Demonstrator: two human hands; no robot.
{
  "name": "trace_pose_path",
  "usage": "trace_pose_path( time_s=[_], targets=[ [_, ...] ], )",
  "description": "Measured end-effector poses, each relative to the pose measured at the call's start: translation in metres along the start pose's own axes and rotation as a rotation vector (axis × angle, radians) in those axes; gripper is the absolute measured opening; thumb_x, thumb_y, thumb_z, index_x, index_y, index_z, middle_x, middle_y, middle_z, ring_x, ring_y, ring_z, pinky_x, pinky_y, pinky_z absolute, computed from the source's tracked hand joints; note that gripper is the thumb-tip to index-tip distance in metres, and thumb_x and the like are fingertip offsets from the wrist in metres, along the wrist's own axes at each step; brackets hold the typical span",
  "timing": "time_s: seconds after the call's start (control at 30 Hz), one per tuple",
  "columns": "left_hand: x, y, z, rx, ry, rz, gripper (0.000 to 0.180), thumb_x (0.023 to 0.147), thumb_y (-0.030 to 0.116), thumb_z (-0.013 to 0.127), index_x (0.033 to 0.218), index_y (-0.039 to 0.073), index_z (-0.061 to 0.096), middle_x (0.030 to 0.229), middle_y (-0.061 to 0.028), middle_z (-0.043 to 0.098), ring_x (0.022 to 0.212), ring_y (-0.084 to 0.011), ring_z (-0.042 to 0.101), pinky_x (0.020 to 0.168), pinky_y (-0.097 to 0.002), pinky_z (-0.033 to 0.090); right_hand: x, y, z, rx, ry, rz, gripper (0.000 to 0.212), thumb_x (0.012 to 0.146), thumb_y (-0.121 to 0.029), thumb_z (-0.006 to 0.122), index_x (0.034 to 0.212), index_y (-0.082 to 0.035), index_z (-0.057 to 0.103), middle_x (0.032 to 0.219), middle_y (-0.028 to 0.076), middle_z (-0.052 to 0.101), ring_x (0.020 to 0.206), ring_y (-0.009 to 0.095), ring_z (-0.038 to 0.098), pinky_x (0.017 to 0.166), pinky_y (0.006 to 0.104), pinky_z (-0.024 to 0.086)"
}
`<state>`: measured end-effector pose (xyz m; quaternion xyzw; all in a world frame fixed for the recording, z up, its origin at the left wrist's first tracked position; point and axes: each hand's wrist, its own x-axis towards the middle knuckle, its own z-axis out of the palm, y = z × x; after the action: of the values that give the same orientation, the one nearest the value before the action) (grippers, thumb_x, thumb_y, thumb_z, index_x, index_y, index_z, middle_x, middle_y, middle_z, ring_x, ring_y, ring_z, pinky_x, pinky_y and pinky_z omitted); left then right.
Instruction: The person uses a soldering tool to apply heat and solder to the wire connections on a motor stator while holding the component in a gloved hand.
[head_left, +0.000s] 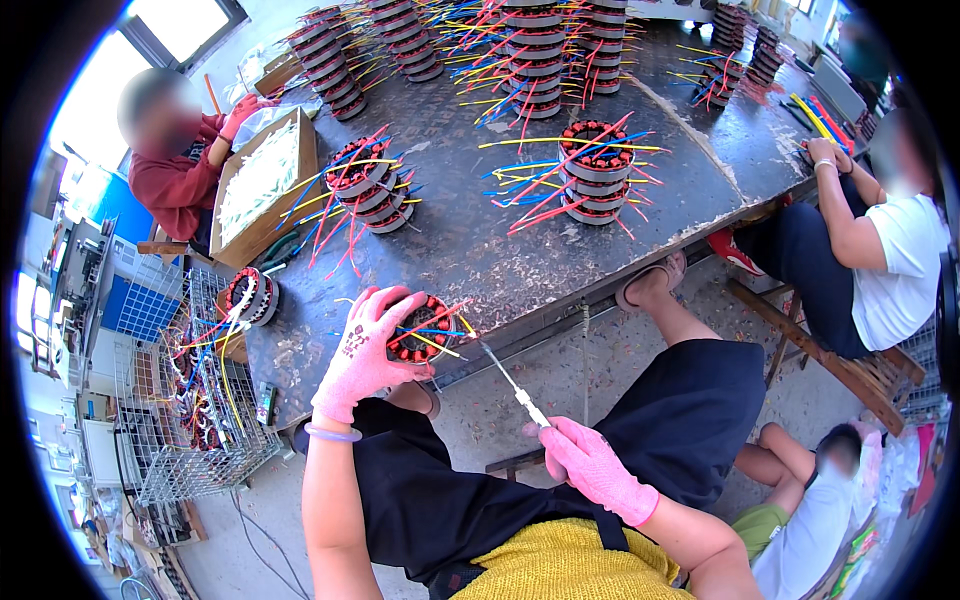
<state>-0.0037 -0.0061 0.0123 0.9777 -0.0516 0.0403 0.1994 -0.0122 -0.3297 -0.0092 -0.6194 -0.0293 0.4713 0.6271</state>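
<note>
My left hand (368,352), in a pink glove, grips a motor stator (430,347) from its left side at the table's front edge. Red coils ring the stator's opening, and red, blue and yellow lead wires stick out to its right. In my right hand (600,472), also gloved in pink, is a thin hand tool (530,408) with a white grip and a slim metal shaft. The shaft slants up and left, its end close to the stator's wires. Whether the tip touches them is too small to tell. Palm and fingers hide the stator's left side.
Stacked stators (598,175) with loose wires stand on the dark table (480,270). Left are a single stator (252,296), a cardboard box (262,190) of white pieces and a wire basket (205,465). Co-workers sit at left (175,190) and right (880,240); another person (815,525) is lower right.
</note>
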Motion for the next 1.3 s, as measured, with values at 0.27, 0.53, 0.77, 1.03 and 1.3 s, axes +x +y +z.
trace_pose_path(
  time_s=[0.27,0.53,0.77,1.03,1.3],
  targets=[
    [-0.002,0.0,0.003,0.048,0.007,-0.041,0.095,0.05,0.027,0.091,0.136,0.013,0.054,0.138,-0.0141,0.048,0.134,-0.0407,0.037,0.116,-0.0505,0.027,0.0,0.001,-0.001,0.015,0.01,0.016,0.035,0.103,-0.029,0.046,0.121,-0.004,0.063,0.066,-0.003,0.048,0.059,0.005,0.043,0.055,0.0235,0.036],
    [-0.001,-0.003,-0.001,-0.022,-0.019,0.024,0.095,0.05,0.027,0.09,0.137,0.018,0.054,0.142,-0.0108,0.047,0.14,-0.0382,0.033,0.12,-0.0516,0.02,0.0,0.007,-0.003,0.052,0.011,-0.002,0.035,0.103,-0.03,0.047,0.12,-0.003,0.063,0.066,-0.003,0.048,0.059,0.005,0.041,0.056,0.023,0.036],
    [0.003,-0.007,-0.002,0.034,-0.063,0.101,0.094,0.049,0.024,0.088,0.136,0.015,0.055,0.141,-0.0105,0.047,0.14,-0.035,0.034,0.121,-0.0513,0.019,0.001,0.005,-0.003,0.033,0.011,-0.014,0.035,0.103,-0.029,0.048,0.118,-0.002,0.063,0.066,-0.002,0.048,0.06,0.006,0.041,0.057,0.0233,0.036],
    [0.002,-0.003,-0.002,0.067,-0.007,0.075,0.095,0.047,0.026,0.088,0.135,0.016,0.055,0.135,-0.0092,0.051,0.139,-0.0352,0.036,0.121,-0.0519,0.019,0.001,0.008,-0.002,0.108,0.011,-0.017,0.034,0.103,-0.029,0.049,0.119,-0.001,0.061,0.066,-0.003,0.048,0.06,0.005,0.041,0.057,0.0231,0.035],
    [0.002,-0.003,-0.003,0.065,0.0,0.084,0.095,0.047,0.024,0.088,0.135,0.015,0.056,0.134,-0.0084,0.052,0.139,-0.0351,0.036,0.12,-0.0516,0.02,0.0,0.007,-0.004,-0.007,0.025,-0.023,0.036,0.104,-0.03,0.048,0.124,-0.002,0.061,0.065,-0.002,0.05,0.061,0.005,0.046,0.06,0.0233,0.039]
  ],
)
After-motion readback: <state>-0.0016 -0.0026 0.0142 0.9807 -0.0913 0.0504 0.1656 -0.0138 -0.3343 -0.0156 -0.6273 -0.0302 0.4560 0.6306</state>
